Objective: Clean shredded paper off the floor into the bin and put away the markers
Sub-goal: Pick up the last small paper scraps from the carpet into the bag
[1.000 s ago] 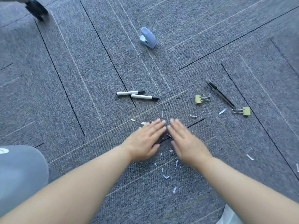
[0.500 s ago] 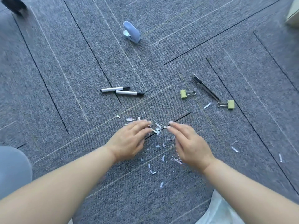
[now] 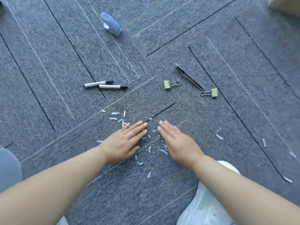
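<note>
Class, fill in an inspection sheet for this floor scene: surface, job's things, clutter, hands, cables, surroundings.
Surface: grey carpet tiles, dark seams.
Job's things: shredded paper scattered between and around the hands; two markers side by side beyond it.
Clutter: blue stapler, two green binder clips, metal cutter beside them.
Hands: left hand and right hand palms down at the carpet, fingers straight, holding nothing.
Cables: nothing seen.
Surroundings: white plastic bag under the right forearm; grey clothed knee at left edge.
</note>
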`<state>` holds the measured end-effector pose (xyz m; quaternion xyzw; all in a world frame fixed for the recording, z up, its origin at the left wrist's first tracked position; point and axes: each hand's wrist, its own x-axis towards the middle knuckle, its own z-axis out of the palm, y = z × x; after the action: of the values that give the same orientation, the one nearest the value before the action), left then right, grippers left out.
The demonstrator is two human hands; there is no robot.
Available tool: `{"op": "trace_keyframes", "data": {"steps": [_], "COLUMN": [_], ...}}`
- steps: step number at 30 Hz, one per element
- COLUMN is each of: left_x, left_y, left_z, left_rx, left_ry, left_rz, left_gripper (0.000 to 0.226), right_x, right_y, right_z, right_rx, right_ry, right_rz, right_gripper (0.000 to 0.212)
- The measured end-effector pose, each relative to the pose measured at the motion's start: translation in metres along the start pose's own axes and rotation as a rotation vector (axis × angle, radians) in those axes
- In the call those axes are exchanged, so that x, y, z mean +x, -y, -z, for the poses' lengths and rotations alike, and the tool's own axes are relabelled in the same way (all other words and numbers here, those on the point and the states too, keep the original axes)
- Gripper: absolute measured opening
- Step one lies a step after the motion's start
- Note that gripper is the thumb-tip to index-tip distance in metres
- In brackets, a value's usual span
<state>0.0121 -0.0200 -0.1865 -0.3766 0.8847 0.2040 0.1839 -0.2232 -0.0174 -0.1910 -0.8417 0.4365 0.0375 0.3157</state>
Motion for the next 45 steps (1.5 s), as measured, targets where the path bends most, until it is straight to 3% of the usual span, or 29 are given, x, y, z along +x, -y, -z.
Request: {"op": "trace_keyframes", "data": {"steps": [2, 4, 6, 9, 10, 12, 18, 20, 22, 24, 26, 30, 33, 36, 41, 43, 45], "left_x": [-0.008, -0.008, -0.005, -0.002, 0.0, 0.005, 0.025, 0.025, 0.021, 0.017, 0.015, 0.019, 0.034, 0.057, 0.083, 0.084, 0.083], "left_y": [-0.003, -0.002, 0.003, 0.006, 0.001, -0.016, -0.083, -0.093, -0.092, -0.086, -0.079, -0.073, -0.076, -0.093, -0.137, -0.147, -0.151], "left_z": [-0.004, -0.001, 0.007, 0.01, 0.008, 0.006, 0.013, 0.013, 0.012, 0.01, 0.009, 0.009, 0.015, 0.021, 0.032, 0.032, 0.031], "left_rx": [-0.001, -0.014, -0.114, -0.294, -0.333, -0.362, -0.397, -0.374, -0.334, -0.307, -0.262, -0.266, -0.251, -0.169, -0.166, -0.147, -0.102], "left_ry": [-0.027, -0.088, -0.132, -0.109, -0.091, -0.078, -0.082, -0.114, -0.129, -0.12, -0.087, -0.048, -0.026, -0.025, -0.059, -0.039, 0.01], "left_rz": [0.035, 0.194, 0.484, 0.763, 0.778, 0.737, 0.417, 0.403, 0.426, 0.453, 0.474, 0.552, 0.561, 0.49, 0.368, 0.336, 0.308], "left_gripper": [0.055, 0.06, 0.06, 0.067, 0.068, 0.07, 0.069, 0.066, 0.063, 0.062, 0.063, 0.065, 0.065, 0.064, 0.065, 0.066, 0.067], "right_x": [-0.009, -0.011, -0.016, -0.028, -0.03, -0.029, -0.03, -0.039, -0.045, -0.05, -0.059, -0.091, -0.116, -0.119, -0.109, -0.114, -0.127], "right_y": [0.0, -0.005, -0.018, -0.038, -0.04, -0.035, 0.037, 0.047, 0.032, 0.003, -0.029, -0.086, -0.114, -0.104, -0.032, -0.021, -0.032], "right_z": [-0.004, 0.004, 0.013, 0.023, 0.025, 0.023, 0.002, -0.001, 0.006, 0.015, 0.025, 0.044, 0.05, 0.034, 0.003, 0.003, 0.011], "right_rx": [0.007, -0.007, -0.068, -0.002, 0.069, 0.157, 0.347, 0.395, 0.382, 0.293, 0.208, 0.204, 0.294, 0.267, 0.444, 0.461, 0.421], "right_ry": [-0.042, -0.154, -0.262, -0.269, -0.247, -0.208, -0.11, -0.099, -0.17, -0.294, -0.376, -0.405, -0.404, -0.365, -0.324, -0.38, -0.478], "right_rz": [0.053, 0.001, -0.245, -0.867, -1.02, -1.107, -0.656, -0.478, -0.418, -0.529, -0.781, -1.274, -1.43, -1.303, -0.871, -0.705, -0.676], "right_gripper": [0.062, 0.057, 0.059, 0.072, 0.075, 0.075, 0.064, 0.06, 0.054, 0.053, 0.057, 0.066, 0.064, 0.059, 0.061, 0.056, 0.053]}}
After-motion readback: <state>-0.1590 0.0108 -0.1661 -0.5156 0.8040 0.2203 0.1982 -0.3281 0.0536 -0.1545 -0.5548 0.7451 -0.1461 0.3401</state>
